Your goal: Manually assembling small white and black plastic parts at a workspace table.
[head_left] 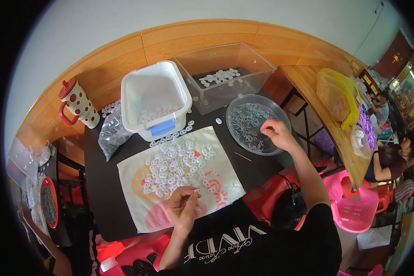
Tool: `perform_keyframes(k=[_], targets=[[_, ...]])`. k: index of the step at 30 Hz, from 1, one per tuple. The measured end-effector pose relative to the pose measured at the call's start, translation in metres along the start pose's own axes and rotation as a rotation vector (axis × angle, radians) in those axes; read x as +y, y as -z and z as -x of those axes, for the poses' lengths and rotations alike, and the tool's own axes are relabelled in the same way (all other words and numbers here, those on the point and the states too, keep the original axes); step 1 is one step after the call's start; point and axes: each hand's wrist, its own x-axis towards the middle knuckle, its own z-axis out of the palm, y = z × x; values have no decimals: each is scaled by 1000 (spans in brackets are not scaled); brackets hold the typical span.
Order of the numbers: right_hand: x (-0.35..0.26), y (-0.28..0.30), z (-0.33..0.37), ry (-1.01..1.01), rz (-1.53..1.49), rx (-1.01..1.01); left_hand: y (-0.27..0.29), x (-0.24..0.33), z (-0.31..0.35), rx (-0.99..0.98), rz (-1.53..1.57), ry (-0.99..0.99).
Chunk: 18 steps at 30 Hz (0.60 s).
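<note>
My left hand [183,208] is closed in a pinch at the near edge of a printed cloth, with a small white plastic piece [196,190] between thumb and fingertip. Beside it, a heap of white oval pieces with two holes [170,168] covers the middle of the cloth [138,207]. Over the right part of a round clear tray [283,115] my right hand [278,134] has its thumb and fingers pressed together. Whatever they grip is too small to make out. Many small grey metal screws [246,119] lie loose in that tray.
Behind the cloth stand a white tub [129,96] and a clear box [253,64], both with white pieces inside. A bag of grey parts [110,133] and a spotted tumbler [80,103] are at left. A thin stick [243,156] lies near the tray. Other people sit at both sides.
</note>
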Motion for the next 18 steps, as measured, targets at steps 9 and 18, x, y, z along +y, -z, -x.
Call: perform_keyframes(k=[9,18], targets=[[5,2,-2,-132,-43,27,0,-1,1,-8,42,11],[3,-1,-10,81,291,143,1,-2,-1,-38,30,-15]])
